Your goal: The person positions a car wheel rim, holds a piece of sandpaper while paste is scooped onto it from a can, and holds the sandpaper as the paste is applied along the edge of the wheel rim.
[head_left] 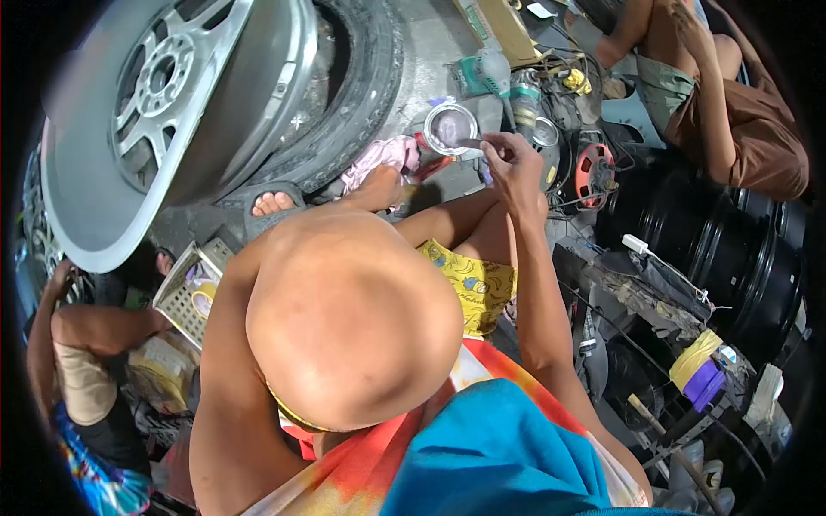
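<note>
My right hand (514,163) pinches a narrow, flat stirring stick (472,144) between thumb and fingers. The stick's far end reaches over the rim of a small open can (451,128), which holds a greyish-lilac paste or paint. My left arm (224,387) runs along the left of a large, rounded bare part of my body that fills the middle of the view, and I cannot make out the left hand. A pink cloth (383,162) lies left of the can, beside a bare foot (377,189).
A big alloy wheel rim (185,95) and a tyre (366,103) stand upper left. A perforated basket (191,288) holds tape. Cables, a red reel (594,175), bottles and black wheels (688,236) crowd the right. Two other people sit at the left and upper right edges.
</note>
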Available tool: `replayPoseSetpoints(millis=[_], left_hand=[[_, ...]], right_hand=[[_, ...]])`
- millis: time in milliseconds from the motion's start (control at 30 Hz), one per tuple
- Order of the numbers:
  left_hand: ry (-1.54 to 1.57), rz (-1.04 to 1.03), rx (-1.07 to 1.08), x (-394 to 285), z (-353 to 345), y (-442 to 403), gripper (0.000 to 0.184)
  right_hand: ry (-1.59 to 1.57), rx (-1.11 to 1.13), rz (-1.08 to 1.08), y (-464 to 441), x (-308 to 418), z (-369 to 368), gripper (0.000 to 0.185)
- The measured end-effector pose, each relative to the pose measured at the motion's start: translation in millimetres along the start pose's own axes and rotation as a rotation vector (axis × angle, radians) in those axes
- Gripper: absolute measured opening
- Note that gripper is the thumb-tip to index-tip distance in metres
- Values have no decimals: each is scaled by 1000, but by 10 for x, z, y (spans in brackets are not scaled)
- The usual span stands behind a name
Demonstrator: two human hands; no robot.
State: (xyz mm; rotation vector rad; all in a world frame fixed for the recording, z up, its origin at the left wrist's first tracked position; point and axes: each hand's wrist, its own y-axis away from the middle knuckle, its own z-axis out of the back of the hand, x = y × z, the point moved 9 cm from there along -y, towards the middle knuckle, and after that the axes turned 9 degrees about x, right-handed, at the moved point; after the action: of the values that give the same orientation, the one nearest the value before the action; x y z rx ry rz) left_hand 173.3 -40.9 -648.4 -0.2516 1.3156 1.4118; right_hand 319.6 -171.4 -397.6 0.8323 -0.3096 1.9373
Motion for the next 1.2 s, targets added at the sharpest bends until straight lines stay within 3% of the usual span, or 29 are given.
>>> replayPoseSetpoints(millis=[33, 100, 167, 267, 367, 467, 567, 667, 733, 767, 833, 1033, 1100, 1167, 1200], left_hand=[[-5, -6, 8, -25, 0, 28, 22], [-22, -65, -148, -113, 121, 169, 19], [59, -59, -94, -210, 219, 312, 16], [55, -176, -215, -300, 359, 528, 17], [210, -194, -91, -514, 422, 757, 18], [59, -314, -85, -631, 391, 882, 20], [9, -416, -59, -640, 287, 914, 21], [-1, -314, 26, -541, 156, 899, 21], [47, -272, 88, -498, 92, 936, 21], [49, -269, 86, -477, 67, 957, 21], [18, -235, -186, -450, 276, 1024, 18], [322, -25, -199, -326, 642, 986, 19], [263, -89, -285, -297, 709, 964, 21], [756, 1, -331, -188, 771, 1002, 17], [845, -37, -307, -160, 792, 971, 17]], right_hand=[[145, 49, 56, -48, 65, -47, 15], [151, 35, 91, -146, -12, -168, 13], [312, 107, 260, -231, 48, -395, 13], [463, 220, 236, -376, -161, -694, 16], [615, 329, 257, -474, -366, -964, 21], [651, 237, 436, -463, -117, -981, 23], [733, 300, 356, -529, -139, -1077, 23], [727, 321, 313, -590, -149, -1129, 22], [755, 335, 113, -678, -253, -1132, 18], [754, 338, 116, -685, -211, -1139, 18], [617, 365, -43, -707, -290, -1090, 16], [473, 378, -147, -574, -246, -970, 17], [384, 306, -111, -518, -241, -818, 17], [296, 228, -73, -494, -295, -624, 18], [193, 184, -126, -474, -405, -504, 20]])
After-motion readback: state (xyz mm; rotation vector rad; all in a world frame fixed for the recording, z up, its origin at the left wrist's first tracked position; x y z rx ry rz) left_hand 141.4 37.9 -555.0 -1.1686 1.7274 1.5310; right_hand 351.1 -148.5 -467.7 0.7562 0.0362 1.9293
